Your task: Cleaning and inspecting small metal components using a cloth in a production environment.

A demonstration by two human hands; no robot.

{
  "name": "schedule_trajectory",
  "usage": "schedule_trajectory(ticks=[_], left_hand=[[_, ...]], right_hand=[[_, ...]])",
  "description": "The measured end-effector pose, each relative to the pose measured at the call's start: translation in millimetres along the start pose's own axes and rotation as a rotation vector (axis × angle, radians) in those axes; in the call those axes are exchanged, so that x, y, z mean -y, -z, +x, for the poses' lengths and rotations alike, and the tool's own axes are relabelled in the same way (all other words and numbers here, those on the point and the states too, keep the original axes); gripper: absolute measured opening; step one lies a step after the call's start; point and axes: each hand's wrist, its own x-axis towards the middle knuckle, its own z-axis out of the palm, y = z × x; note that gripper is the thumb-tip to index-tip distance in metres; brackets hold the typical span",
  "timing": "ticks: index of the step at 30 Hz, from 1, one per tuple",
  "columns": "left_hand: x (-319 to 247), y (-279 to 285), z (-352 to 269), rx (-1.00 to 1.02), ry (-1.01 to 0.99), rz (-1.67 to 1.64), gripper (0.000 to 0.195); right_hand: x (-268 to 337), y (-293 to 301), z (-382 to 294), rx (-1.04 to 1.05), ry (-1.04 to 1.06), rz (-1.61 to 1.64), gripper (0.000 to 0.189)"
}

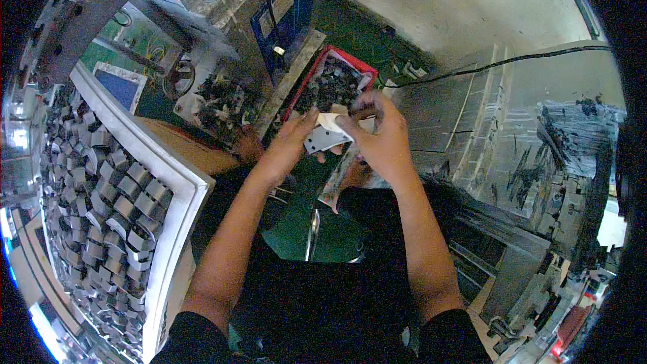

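My left hand and my right hand meet in front of me around a light, curved metal piece. My left fingers grip its left end and my right fingers its right side. Just under it is a flat grey metal plate with small dark holes; whether a hand holds the plate too, I cannot tell. Beyond my hands lies a red bin holding many small dark metal pieces.
At the left stands a white-rimmed container full of curved metal parts. A handwheel and a blue panel are beyond it. A dark cable crosses the grey metal surface on the right.
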Motion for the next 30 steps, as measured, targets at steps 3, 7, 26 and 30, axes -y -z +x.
schedule_trajectory(ticks=[3,7,26,30], left_hand=[[14,9,6,-0.015,-0.055,0.2,0.056],[23,16,9,-0.144,-0.076,0.197,0.06],[-2,-15,-3,-0.167,-0.349,0.065,0.033],[-1,-5,-2,-0.228,-0.291,0.091,0.03]], right_hand=[[-7,-4,-2,0.095,0.047,0.028,0.033],[6,-3,-3,0.176,-0.021,-0.04,0.032],[-23,-28,1,-0.057,-0.413,0.696,0.039],[-16,-35,2,-0.037,-0.339,0.755,0.034]])
